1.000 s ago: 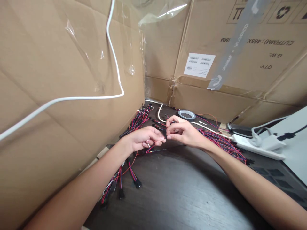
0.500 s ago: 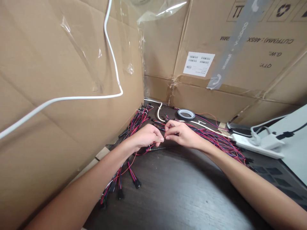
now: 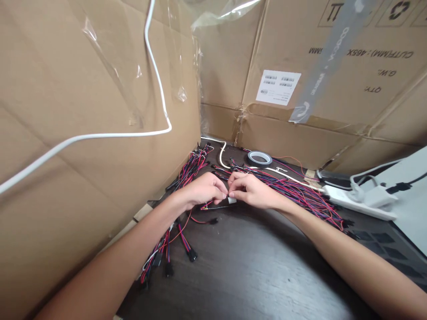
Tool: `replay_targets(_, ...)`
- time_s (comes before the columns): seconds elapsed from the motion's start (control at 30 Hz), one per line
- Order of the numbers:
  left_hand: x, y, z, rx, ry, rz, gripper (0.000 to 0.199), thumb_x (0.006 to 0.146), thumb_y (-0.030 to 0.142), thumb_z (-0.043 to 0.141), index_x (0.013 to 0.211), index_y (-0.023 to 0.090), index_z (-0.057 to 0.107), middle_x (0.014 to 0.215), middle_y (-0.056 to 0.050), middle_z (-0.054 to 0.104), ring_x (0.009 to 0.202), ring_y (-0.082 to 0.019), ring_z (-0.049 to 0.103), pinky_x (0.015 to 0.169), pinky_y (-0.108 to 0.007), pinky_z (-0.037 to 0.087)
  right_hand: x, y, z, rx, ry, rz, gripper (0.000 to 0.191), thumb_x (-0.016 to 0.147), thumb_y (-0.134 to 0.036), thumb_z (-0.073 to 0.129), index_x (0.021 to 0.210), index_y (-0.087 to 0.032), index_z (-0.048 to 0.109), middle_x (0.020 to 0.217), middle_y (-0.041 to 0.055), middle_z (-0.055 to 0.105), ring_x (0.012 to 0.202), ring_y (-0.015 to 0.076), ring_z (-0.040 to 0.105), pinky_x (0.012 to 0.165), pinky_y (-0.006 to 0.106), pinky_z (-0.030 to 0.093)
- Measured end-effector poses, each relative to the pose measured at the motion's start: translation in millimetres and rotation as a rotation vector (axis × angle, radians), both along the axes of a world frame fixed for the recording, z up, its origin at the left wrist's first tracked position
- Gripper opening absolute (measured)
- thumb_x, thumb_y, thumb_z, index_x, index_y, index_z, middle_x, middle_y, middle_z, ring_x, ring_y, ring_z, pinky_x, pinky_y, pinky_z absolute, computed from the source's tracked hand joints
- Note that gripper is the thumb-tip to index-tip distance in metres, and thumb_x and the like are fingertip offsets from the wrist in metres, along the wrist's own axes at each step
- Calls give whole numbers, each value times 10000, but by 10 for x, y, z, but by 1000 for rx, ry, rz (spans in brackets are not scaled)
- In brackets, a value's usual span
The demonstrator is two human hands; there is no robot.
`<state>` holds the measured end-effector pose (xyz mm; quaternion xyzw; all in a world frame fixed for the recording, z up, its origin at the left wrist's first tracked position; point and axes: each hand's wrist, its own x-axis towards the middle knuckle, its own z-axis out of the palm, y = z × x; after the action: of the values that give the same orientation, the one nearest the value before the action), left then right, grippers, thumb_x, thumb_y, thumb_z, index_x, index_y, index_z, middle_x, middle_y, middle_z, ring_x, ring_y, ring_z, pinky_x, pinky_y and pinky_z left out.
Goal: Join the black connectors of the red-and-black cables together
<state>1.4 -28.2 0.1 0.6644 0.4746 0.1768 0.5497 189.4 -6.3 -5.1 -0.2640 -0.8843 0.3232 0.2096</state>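
Observation:
My left hand (image 3: 209,190) and my right hand (image 3: 248,190) meet over the dark table, fingertips pinched close together. What the fingertips hold is too small and too covered to make out. A small white piece (image 3: 231,200) shows just under the right fingertips; I cannot tell whether it is held. Beneath and beside my left hand run red, blue and black wires with black connectors (image 3: 191,254). One lone lead with a black plug (image 3: 213,221) sticks out below that hand. Behind my right hand lies a long bundle of similar wires (image 3: 300,195).
A roll of tape (image 3: 259,158) lies behind the hands near the cardboard wall (image 3: 216,80). A white power strip (image 3: 360,204) with plugs stands to the right. Another wire bundle (image 3: 191,171) lies along the left cardboard. A white cable (image 3: 123,134) hangs across the left side.
My right hand has shifted slightly down, fingertips still against the left ones. The white piece under the fingertips and the lone plug below my left hand have come into view.

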Motion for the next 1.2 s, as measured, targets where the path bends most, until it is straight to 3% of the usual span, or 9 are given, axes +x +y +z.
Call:
replay_targets(0.13, -27, 2, 95, -160, -39, 37, 101, 644, 193, 560, 694, 121, 609, 511, 23, 474, 399, -33, 235, 416, -216, 92, 51, -7, 56, 9, 50, 43, 104, 807, -96, 486, 800, -119, 588, 911, 62, 500, 789, 130, 496, 754, 295, 421)
replay_targets(0.3, -65, 22, 154, -309, -199, 7, 74, 640, 181, 588, 639, 142, 525, 503, 35, 379, 397, -28, 158, 381, -228, 22, 91, -45, 107, 144, 78, 84, 395, 639, 39, 426, 980, -154, 485, 959, 49, 458, 721, 105, 457, 638, 245, 416)
replay_targets(0.43, -102, 46, 149, -434, -349, -75, 70, 663, 158, 604, 664, 135, 538, 493, 57, 306, 402, -16, 118, 378, -201, 60, 67, -66, 107, 425, 156, 141, 236, 736, -6, 457, 904, -151, 536, 924, 62, 461, 822, 136, 461, 703, 266, 415)
replay_targets(0.53, -103, 41, 159, -426, -358, -99, 69, 667, 178, 606, 699, 122, 582, 486, 61, 302, 395, -12, 118, 381, -198, 63, 52, -70, 94, 508, 216, 139, 139, 807, -58, 459, 851, -144, 558, 864, 64, 493, 782, 131, 475, 685, 264, 417)
replay_targets(0.63, -66, 10, 181, -276, -234, -44, 95, 652, 205, 600, 688, 117, 595, 487, 42, 385, 386, -18, 191, 377, -202, 60, 47, -64, 80, 459, 207, 107, 103, 849, -108, 475, 809, -142, 563, 805, 60, 565, 745, 128, 511, 674, 259, 422)
replay_targets(0.77, 16, -45, 188, 35, -82, 18, 138, 667, 208, 577, 563, 119, 557, 465, 23, 462, 415, -34, 303, 420, -180, 209, 25, -58, 72, 316, 123, -31, 113, 843, -149, 514, 760, -125, 586, 685, 26, 612, 611, 96, 513, 612, 229, 390)
replay_targets(0.97, 117, -86, 186, 241, 68, 104, 169, 716, 209, 568, 577, 118, 596, 460, 17, 493, 425, -62, 382, 447, -196, 276, -43, -59, 87, 5, 82, -253, 165, 777, -195, 545, 658, -101, 610, 569, -1, 538, 528, 74, 418, 519, 209, 311)
replay_targets(1.2, 156, -116, 149, 626, 249, 147, 198, 755, 191, 543, 612, 116, 657, 515, 2, 545, 495, -71, 412, 521, -211, 286, -55, -66, 93, -324, 203, -336, 192, 737, -276, 546, 676, -101, 597, 468, -48, 376, 429, 49, 279, 431, 204, 190)
